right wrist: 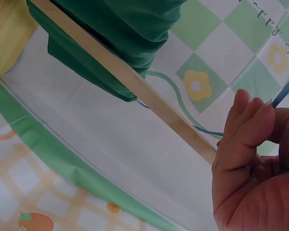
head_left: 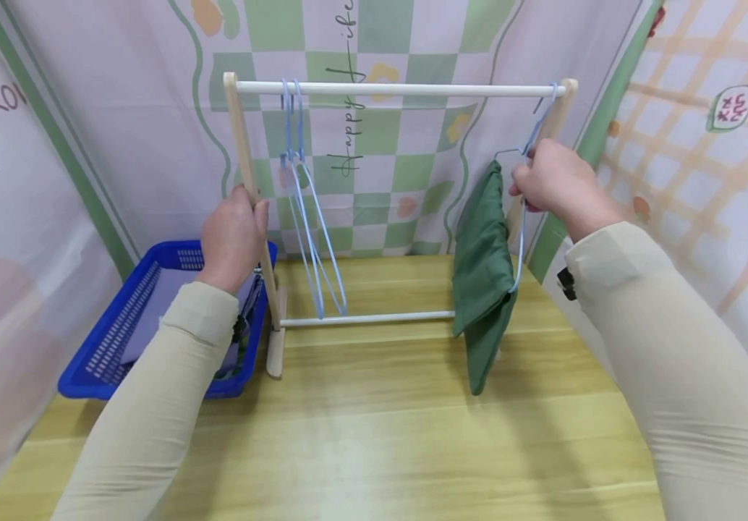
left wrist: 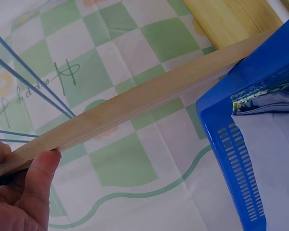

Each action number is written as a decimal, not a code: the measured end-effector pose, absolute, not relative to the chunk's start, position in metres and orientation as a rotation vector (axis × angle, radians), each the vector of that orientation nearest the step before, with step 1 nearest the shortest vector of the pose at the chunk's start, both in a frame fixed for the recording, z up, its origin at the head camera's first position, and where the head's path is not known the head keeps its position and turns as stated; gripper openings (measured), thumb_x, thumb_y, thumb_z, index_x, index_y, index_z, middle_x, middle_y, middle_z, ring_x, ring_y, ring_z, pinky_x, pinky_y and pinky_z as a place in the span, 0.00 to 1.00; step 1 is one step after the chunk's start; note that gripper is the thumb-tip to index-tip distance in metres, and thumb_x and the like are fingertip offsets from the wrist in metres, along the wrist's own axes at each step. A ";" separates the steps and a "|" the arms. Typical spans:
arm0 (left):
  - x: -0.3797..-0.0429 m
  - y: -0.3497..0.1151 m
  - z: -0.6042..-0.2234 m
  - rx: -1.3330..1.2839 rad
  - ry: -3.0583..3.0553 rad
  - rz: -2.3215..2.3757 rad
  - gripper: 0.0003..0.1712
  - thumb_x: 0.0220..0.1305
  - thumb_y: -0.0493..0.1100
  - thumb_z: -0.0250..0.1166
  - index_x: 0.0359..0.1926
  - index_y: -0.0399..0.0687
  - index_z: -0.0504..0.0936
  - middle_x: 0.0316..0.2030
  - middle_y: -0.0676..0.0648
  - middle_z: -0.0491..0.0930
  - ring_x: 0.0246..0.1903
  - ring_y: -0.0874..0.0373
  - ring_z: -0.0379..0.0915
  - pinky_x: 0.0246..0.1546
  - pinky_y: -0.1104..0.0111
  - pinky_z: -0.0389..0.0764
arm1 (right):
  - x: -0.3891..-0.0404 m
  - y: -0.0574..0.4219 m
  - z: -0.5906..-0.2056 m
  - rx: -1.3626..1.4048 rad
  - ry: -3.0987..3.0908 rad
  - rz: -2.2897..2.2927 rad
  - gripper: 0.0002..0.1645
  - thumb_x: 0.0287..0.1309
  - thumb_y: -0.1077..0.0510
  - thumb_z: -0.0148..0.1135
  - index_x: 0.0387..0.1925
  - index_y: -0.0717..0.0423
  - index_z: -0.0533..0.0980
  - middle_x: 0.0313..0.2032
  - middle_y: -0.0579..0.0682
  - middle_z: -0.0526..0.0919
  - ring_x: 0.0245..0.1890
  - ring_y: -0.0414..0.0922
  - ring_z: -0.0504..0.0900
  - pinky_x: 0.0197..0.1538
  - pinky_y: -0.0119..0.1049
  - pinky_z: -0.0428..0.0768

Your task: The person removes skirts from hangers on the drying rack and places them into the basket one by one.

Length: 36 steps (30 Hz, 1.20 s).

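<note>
In the head view, gripping the left wooden post (head_left: 241, 137) of a rack (head_left: 400, 90) with the left hand (head_left: 234, 235), with thumb and fingers round the wood. Pinching a blue hanger (head_left: 521, 246) below its hook with the right hand (head_left: 561, 181), well apart from the left, beside the right wooden post (head_left: 558, 119). Hanging in folds from that hanger, at right above the table (head_left: 380, 449), with its lowest corner pointing down: a green garment (head_left: 486, 275). Hung at left on the rack, close to the left post: more blue hangers (head_left: 300, 123). Set left of the rack, just beside the post: a blue basket (head_left: 87, 387) with lavender cloth (head_left: 162, 304) inside. Across the far side: a checked curtain (head_left: 406, 166).

In the left wrist view, clasping the left post between thumb and fingers; too cut off to tell how far round. In the basket, next to the lavender cloth: a navy-edged fabric (left wrist: 265, 103).

In the right wrist view, holding the hanger between thumb and fingers; too hidden to tell exactly where along the wire. Behind the right post: the green garment, visible on both sides of the wood. At right: an orange plaid curtain (right wrist: 19, 163).
</note>
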State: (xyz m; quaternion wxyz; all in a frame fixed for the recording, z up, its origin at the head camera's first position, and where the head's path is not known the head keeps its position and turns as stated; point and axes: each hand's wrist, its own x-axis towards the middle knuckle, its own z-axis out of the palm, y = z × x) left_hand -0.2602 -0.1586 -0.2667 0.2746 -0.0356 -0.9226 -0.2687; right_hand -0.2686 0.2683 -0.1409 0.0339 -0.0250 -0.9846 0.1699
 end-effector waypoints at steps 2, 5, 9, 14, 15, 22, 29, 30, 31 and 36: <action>-0.260 -0.158 -0.267 -0.095 -2.483 -0.724 0.21 0.83 0.50 0.51 0.48 0.33 0.76 0.30 0.36 0.79 0.27 0.39 0.80 0.28 0.49 0.80 | -0.269 0.268 -0.141 -0.100 -3.027 0.545 0.22 0.74 0.52 0.40 0.54 0.63 0.74 0.43 0.57 0.86 0.39 0.55 0.81 0.44 0.48 0.75; -0.260 -0.158 -0.267 -0.091 -2.488 -0.723 0.21 0.83 0.50 0.51 0.47 0.33 0.75 0.30 0.36 0.79 0.27 0.40 0.79 0.28 0.49 0.80 | -0.270 0.268 -0.141 -0.110 -3.015 0.565 0.23 0.73 0.52 0.40 0.54 0.62 0.74 0.43 0.57 0.87 0.39 0.54 0.81 0.46 0.48 0.75; -0.260 -0.158 -0.268 -0.085 -2.496 -0.721 0.21 0.83 0.50 0.51 0.47 0.34 0.75 0.30 0.37 0.78 0.27 0.40 0.79 0.28 0.50 0.80 | -0.274 0.268 -0.143 -0.095 -3.008 0.563 0.26 0.77 0.48 0.37 0.51 0.62 0.75 0.41 0.54 0.88 0.36 0.52 0.83 0.48 0.51 0.76; -0.259 -0.158 -0.268 -0.089 -2.507 -0.721 0.21 0.83 0.51 0.51 0.48 0.33 0.75 0.29 0.37 0.78 0.26 0.41 0.78 0.28 0.51 0.80 | -0.277 0.267 -0.145 -0.065 -2.999 0.526 0.28 0.80 0.47 0.33 0.46 0.62 0.75 0.37 0.53 0.87 0.32 0.51 0.81 0.45 0.49 0.75; -0.259 -0.158 -0.268 -0.087 -2.507 -0.723 0.21 0.83 0.51 0.51 0.48 0.33 0.75 0.29 0.38 0.78 0.26 0.41 0.78 0.27 0.51 0.79 | -0.277 0.266 -0.145 -0.059 -2.994 0.517 0.27 0.80 0.47 0.33 0.45 0.62 0.75 0.37 0.53 0.87 0.32 0.51 0.81 0.44 0.48 0.75; -0.260 -0.158 -0.268 -0.075 -2.503 -0.733 0.21 0.83 0.51 0.50 0.47 0.34 0.75 0.30 0.37 0.78 0.27 0.40 0.78 0.28 0.50 0.78 | -0.276 0.260 -0.147 -0.024 -2.986 0.514 0.26 0.81 0.46 0.32 0.46 0.61 0.71 0.40 0.56 0.85 0.31 0.51 0.79 0.38 0.46 0.75; -0.259 -0.157 -0.268 -0.080 -2.496 -0.719 0.22 0.83 0.51 0.50 0.47 0.33 0.75 0.29 0.37 0.77 0.26 0.41 0.78 0.27 0.50 0.78 | -0.277 0.255 -0.150 0.017 -2.983 0.452 0.28 0.82 0.46 0.28 0.46 0.61 0.70 0.41 0.59 0.83 0.34 0.54 0.79 0.38 0.48 0.76; -0.259 -0.157 -0.268 -0.080 -2.496 -0.719 0.22 0.83 0.51 0.50 0.47 0.33 0.75 0.29 0.37 0.77 0.26 0.41 0.78 0.27 0.50 0.78 | -0.277 0.255 -0.150 0.023 -2.980 0.447 0.28 0.82 0.46 0.28 0.45 0.61 0.70 0.41 0.59 0.84 0.35 0.55 0.80 0.39 0.48 0.77; -0.259 -0.157 -0.268 -0.081 -2.495 -0.720 0.22 0.83 0.51 0.50 0.47 0.33 0.75 0.29 0.37 0.77 0.26 0.41 0.78 0.27 0.50 0.78 | -0.277 0.254 -0.150 0.030 -2.977 0.444 0.28 0.82 0.47 0.28 0.45 0.62 0.70 0.42 0.59 0.84 0.35 0.55 0.80 0.40 0.48 0.77; -0.259 -0.157 -0.266 -0.077 -2.497 -0.728 0.22 0.83 0.51 0.50 0.48 0.33 0.75 0.30 0.37 0.77 0.27 0.41 0.78 0.28 0.50 0.79 | -0.277 0.249 -0.149 0.041 -2.967 0.445 0.28 0.81 0.46 0.28 0.47 0.62 0.70 0.43 0.60 0.85 0.38 0.57 0.82 0.43 0.51 0.78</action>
